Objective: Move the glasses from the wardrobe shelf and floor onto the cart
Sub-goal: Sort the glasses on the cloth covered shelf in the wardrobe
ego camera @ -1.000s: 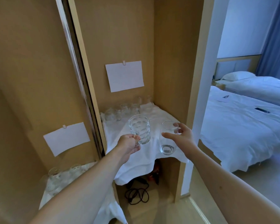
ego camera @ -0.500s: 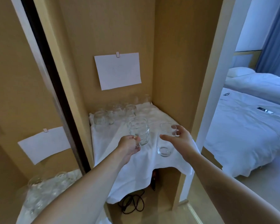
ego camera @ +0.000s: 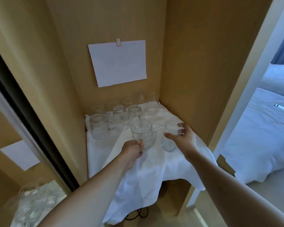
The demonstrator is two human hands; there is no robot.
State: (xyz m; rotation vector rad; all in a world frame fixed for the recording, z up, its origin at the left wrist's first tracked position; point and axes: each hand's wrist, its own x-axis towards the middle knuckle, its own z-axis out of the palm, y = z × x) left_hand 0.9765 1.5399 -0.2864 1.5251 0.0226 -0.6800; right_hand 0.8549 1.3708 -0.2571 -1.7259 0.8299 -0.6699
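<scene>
My left hand (ego camera: 132, 151) grips the handle of a clear glass mug (ego camera: 142, 135) over the front of the wardrobe shelf. My right hand (ego camera: 183, 138) holds a plain clear tumbler (ego camera: 170, 136) from its right side, thumb in front and fingers behind the rim. Both glasses stand on or just above the white cloth (ego camera: 154, 169) that covers the shelf; I cannot tell which. Several more clear glasses (ego camera: 120, 114) stand in rows at the back of the shelf, with another mug (ego camera: 99, 127) at the left. The cart is out of view.
A white sheet of paper (ego camera: 118, 63) is clipped to the wardrobe's back wall. A mirrored sliding door (ego camera: 23, 145) on the left reflects the shelf and glasses. Black cables (ego camera: 138, 213) lie on the wardrobe floor. White beds (ego camera: 259, 136) stand beyond the right panel.
The view has moved closer and further over the shelf. Both hands keep their hold on the mug and the tumbler, which now sit lower, nearer the cloth.
</scene>
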